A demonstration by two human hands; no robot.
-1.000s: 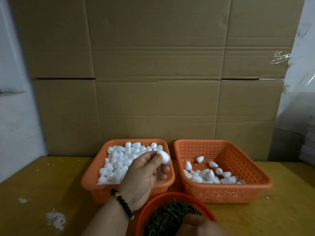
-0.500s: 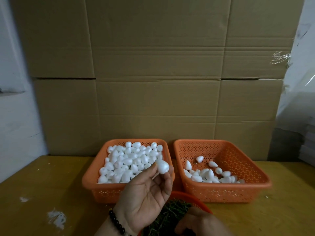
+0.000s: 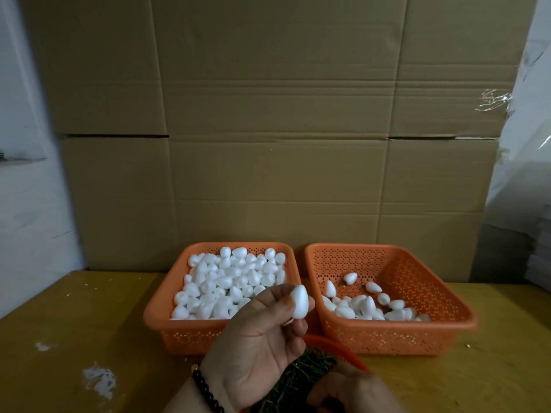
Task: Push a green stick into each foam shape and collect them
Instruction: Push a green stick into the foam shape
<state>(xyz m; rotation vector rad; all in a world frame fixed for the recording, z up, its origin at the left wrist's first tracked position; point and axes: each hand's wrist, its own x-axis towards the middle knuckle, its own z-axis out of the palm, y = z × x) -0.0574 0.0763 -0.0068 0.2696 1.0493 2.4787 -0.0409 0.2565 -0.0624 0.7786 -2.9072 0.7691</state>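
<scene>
White foam egg (image 3: pixel 299 301) pinched between thumb and fingertips of left hand (image 3: pixel 259 341), palm up, held above the near edge of the table (image 3: pixel 59 338), in front of the gap between two orange baskets. Left basket (image 3: pixel 155 311) heaped with plain foam shapes (image 3: pixel 229 281); right basket (image 3: pixel 447 314) holds fewer shapes (image 3: pixel 366 305). Round red bowl (image 3: pixel 343 350) of green sticks (image 3: pixel 301 377) at near edge. Right hand (image 3: pixel 354 391) over the sticks, fingers curled; grip unclear, partly cut off. Black bead bracelet (image 3: pixel 207 393) on left wrist. Cardboard boxes (image 3: pixel 268 114) behind.
</scene>
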